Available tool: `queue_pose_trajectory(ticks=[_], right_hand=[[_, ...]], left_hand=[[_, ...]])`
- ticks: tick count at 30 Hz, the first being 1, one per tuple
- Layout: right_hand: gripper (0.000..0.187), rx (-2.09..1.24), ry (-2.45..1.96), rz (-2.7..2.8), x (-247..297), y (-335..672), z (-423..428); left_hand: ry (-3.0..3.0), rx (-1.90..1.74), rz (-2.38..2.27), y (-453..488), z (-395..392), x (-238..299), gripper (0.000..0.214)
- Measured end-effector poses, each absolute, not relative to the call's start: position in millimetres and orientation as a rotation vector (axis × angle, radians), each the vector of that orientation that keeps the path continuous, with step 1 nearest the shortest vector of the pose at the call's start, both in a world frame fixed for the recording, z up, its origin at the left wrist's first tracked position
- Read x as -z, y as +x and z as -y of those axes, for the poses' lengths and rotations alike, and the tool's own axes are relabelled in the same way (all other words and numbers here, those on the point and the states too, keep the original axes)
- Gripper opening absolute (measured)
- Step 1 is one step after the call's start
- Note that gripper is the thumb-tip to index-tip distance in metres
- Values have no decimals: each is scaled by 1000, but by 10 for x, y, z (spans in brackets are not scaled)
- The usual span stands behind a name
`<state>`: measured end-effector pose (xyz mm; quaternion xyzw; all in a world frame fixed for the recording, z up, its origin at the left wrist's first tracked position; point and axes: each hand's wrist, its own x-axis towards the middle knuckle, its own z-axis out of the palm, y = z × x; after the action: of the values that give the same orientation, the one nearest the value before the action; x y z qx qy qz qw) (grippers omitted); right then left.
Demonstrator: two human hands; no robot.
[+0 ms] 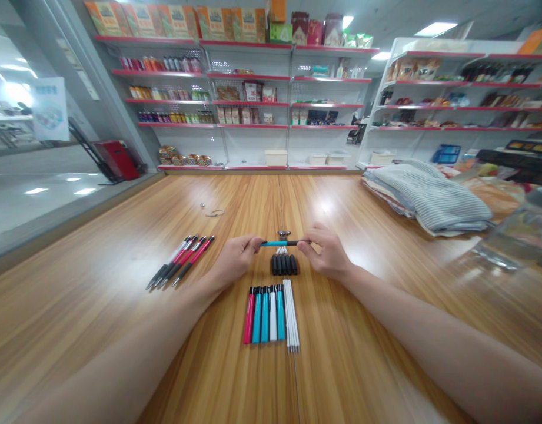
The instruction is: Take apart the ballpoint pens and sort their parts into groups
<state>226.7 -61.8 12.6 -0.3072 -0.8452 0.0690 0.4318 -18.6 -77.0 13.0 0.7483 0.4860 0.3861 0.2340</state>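
Our left hand (238,257) and right hand (326,253) are out over a wooden table (76,282), holding a teal and black pen (279,242) level between them, just above the wood. Left fingers (253,241) pinch the teal end and right fingers (304,246) pinch the black end, so the grip is narrow on both sides.

Closest to us, below the hands, a tidy row of pen barrels (262,315) lies side by side in red, teal and white, with a bundle of thin white refills (291,315) right beside it. Just past those, a short line of black pen sections (283,265) sits under the pen we're holding. A small metal bit (283,233) lies just beyond the pen, too small for us to tell what it is. Off to the left of our left hand there's a group of red and black pens (180,262) lying at an angle.

Farther up the table are a tiny metal ring (202,205) and a loop of wire (215,212). On the right we've got a folded striped blanket (429,197) and a clear plastic container (518,235), and way at the back are shelves of packaged goods (235,88)
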Motion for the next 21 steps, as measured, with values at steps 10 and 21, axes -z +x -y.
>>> queue_pose_trajectory(ticks=[10, 21], right_hand=[[35, -244, -944, 2092, -41, 2244, 580], [23, -138, -688, 2130, -145, 2157, 658]], left_hand=[[2217, -1017, -1327, -151, 796, -134, 45], [1496, -791, -945, -314, 657, -105, 49]])
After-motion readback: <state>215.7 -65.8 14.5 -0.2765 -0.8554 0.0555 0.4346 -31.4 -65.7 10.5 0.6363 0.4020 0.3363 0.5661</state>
